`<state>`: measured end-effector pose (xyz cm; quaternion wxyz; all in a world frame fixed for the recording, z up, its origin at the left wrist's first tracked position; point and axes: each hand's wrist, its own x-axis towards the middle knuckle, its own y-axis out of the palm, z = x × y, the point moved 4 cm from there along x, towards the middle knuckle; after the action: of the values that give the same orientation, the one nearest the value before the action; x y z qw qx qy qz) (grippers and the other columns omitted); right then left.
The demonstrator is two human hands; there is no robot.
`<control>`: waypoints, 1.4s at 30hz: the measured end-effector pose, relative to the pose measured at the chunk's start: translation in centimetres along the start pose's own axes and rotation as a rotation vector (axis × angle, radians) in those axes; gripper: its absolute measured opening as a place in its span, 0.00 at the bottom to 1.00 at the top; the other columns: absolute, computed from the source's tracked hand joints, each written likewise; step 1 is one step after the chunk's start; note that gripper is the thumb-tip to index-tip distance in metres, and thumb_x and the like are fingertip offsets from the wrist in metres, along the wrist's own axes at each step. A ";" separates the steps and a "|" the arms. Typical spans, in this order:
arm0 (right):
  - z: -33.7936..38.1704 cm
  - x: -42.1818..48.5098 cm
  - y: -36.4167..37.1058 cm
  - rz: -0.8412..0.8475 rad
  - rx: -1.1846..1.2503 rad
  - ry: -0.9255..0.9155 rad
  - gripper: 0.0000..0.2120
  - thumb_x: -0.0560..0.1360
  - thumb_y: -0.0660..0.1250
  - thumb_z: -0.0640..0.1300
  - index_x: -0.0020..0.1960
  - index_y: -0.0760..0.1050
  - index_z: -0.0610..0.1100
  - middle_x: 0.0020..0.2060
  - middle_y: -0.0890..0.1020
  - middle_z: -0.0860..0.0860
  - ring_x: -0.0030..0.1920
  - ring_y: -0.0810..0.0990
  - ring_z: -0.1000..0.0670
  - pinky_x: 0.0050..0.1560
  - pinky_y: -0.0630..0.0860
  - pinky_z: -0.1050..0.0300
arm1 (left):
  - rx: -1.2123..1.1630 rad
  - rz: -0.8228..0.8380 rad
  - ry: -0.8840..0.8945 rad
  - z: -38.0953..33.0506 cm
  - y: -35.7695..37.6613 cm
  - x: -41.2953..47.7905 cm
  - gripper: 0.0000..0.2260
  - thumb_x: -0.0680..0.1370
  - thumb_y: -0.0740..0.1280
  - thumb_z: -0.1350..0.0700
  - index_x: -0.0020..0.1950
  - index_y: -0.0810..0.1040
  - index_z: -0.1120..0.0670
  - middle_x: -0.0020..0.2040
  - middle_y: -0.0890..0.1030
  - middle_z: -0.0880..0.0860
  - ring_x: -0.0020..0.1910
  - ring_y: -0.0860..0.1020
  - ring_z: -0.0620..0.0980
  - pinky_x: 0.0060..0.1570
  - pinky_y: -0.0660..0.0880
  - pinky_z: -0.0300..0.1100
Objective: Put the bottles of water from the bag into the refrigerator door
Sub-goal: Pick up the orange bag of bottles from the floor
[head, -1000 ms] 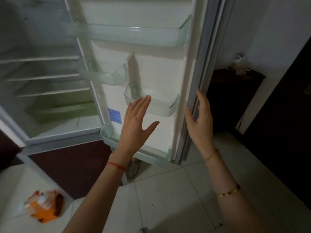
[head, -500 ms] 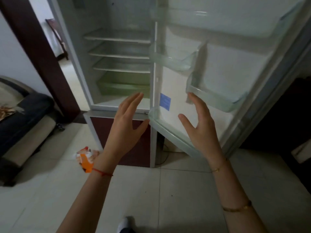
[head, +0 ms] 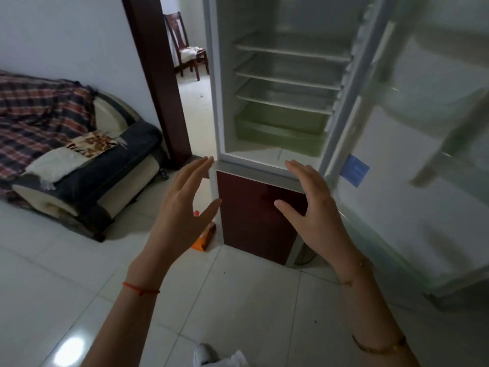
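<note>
The refrigerator (head: 280, 83) stands open ahead, its shelves bare, with a green drawer at the bottom. Its door (head: 412, 186) swings out on the right, with clear door shelves, blurred. An orange and white bag (head: 205, 238) lies on the floor by the fridge's lower left corner, mostly hidden behind my left hand. No bottles show. My left hand (head: 182, 207) and my right hand (head: 309, 207) are both raised in front of the dark red lower door, palms facing each other, fingers apart, holding nothing.
A sofa (head: 79, 165) with a plaid blanket stands at the left. A dark door frame (head: 156, 80) and a wooden chair (head: 188, 46) lie beyond. White floor tiles (head: 238, 300) spread below. My shoe (head: 203, 354) shows at the bottom edge.
My view has swung left, from the fridge door to the fridge interior and the sofa. My right hand has left the door's edge. Both hands stay open and have dropped toward the lower door.
</note>
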<state>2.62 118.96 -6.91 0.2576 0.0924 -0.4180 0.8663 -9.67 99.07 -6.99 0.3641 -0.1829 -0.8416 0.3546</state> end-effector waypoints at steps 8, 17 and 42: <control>4.6 5.2 9.5 0.080 0.035 -0.034 0.30 0.75 0.68 0.48 0.74 0.61 0.49 0.73 0.64 0.56 0.75 0.54 0.59 0.72 0.51 0.73 | 0.020 0.000 -0.138 10.2 -5.2 -0.7 0.32 0.75 0.70 0.53 0.77 0.63 0.50 0.76 0.65 0.50 0.75 0.65 0.48 0.72 0.67 0.48; 8.5 9.0 17.9 0.191 0.112 -0.033 0.31 0.74 0.68 0.49 0.74 0.62 0.49 0.73 0.65 0.53 0.76 0.59 0.54 0.74 0.64 0.50 | 0.043 0.009 -0.212 18.7 -8.7 -1.5 0.31 0.75 0.69 0.52 0.77 0.63 0.51 0.75 0.66 0.50 0.74 0.65 0.46 0.71 0.66 0.43; 4.7 33.5 35.8 0.415 0.127 -0.013 0.25 0.78 0.64 0.46 0.73 0.63 0.50 0.72 0.66 0.53 0.70 0.63 0.58 0.64 0.65 0.63 | 0.050 -0.012 -0.417 39.2 -5.5 13.7 0.29 0.76 0.68 0.52 0.76 0.64 0.52 0.74 0.68 0.49 0.73 0.66 0.47 0.71 0.69 0.48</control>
<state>-44.81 109.17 -15.57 0.0649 0.0260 -0.3741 0.9247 -48.22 84.94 -15.31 0.1884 -0.0914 -0.8908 0.4032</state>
